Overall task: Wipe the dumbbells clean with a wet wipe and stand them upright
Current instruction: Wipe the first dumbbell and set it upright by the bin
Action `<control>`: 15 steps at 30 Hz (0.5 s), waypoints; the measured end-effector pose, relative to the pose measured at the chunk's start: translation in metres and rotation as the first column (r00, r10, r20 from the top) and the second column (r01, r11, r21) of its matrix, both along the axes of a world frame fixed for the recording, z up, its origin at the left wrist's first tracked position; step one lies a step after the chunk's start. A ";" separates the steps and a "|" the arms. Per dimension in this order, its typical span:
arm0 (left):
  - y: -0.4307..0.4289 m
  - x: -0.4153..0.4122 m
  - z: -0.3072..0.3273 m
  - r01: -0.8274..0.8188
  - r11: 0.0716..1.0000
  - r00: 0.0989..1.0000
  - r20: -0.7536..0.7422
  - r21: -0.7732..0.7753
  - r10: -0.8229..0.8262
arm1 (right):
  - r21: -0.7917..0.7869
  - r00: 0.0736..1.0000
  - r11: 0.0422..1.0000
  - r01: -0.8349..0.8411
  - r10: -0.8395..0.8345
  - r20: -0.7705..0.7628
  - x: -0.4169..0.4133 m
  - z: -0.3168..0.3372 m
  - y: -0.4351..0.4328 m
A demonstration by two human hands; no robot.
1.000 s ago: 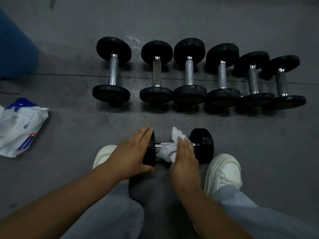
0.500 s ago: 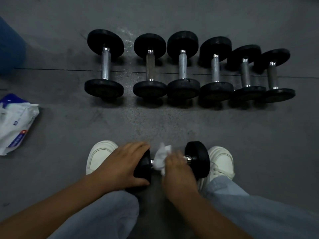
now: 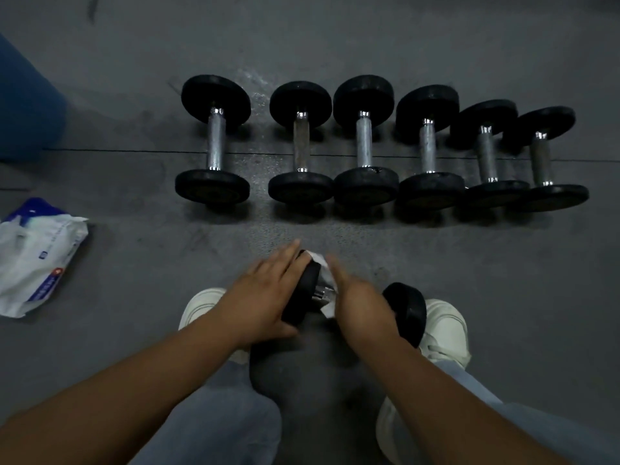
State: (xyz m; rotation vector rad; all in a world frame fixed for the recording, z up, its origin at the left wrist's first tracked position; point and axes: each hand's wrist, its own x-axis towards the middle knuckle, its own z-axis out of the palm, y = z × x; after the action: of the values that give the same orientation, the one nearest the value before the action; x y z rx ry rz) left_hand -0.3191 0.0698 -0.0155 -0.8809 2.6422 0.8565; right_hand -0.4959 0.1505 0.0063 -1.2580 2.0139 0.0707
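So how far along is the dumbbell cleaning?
Nothing looks finished: the six black-plated, chrome-handled dumbbells in the row appear to lie on their sides, and whether they were wiped can't be told. In hand: the left hand steadies a seventh black dumbbell between the white shoes while the right hand presses a white wet wipe on its handle. Left: standing all seven upright.

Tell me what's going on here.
A person crouches over a dumbbell lying on the floor between their shoes. The left hand rests on its left plate while the right hand presses a white wipe against the handle. Beyond it, six more dumbbells sit in a row, and a pack of wipes lies to the left. This one is not yet stood up.
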 end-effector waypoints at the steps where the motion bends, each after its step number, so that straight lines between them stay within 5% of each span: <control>1: -0.005 -0.003 -0.003 0.036 0.998 0.999 -0.004 -0.055 -0.036 | -0.048 0.999 0.998 0.044 -0.043 0.017 -0.005 -0.001 0.003; 4: -0.028 -0.015 -0.001 0.072 0.997 0.997 0.033 -0.006 -0.071 | -0.108 0.971 0.965 0.240 -0.238 0.033 -0.022 -0.011 0.006; 8: -0.052 -0.032 0.005 0.098 0.995 0.993 0.069 0.009 -0.098 | -0.018 0.994 0.997 -0.071 0.070 -0.081 0.001 -0.017 0.009; 13: -0.081 -0.056 0.009 0.046 0.992 0.973 0.220 0.121 -0.072 | 0.004 0.986 0.998 0.055 -0.053 -0.155 -0.033 -0.015 -0.006; 15: -0.080 -0.055 0.009 -0.057 0.972 0.965 0.262 0.226 -0.004 | -0.013 0.993 1.000 -0.028 0.027 -0.114 -0.026 -0.011 -0.015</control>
State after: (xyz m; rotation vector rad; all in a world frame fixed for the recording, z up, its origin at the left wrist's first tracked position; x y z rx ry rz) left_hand -0.3743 -0.0099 -0.0068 -0.9013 2.2567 0.9592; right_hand -0.5222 0.1358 -0.0046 -1.3172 2.0969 0.1444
